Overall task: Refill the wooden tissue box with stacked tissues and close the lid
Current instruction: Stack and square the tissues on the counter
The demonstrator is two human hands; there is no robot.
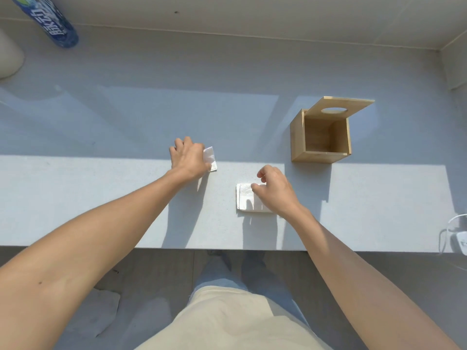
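The wooden tissue box (298,137) stands at the right of the grey table (126,122), looking empty inside. Its lid (353,106), with an oval hole, is tipped up and back. A folded white tissue (211,157) lies left of centre; my left hand (188,159) covers most of it, fingers curled down on it. A small stack of folded white tissues (246,198) lies nearer the front edge. My right hand (274,190) rests over the stack's right part, fingertips touching its top.
A blue bottle (50,21) lies at the far left corner beside a pale rounded object (10,59). A white charger with cable (460,238) sits at the right front edge. A wall runs along the back and right.
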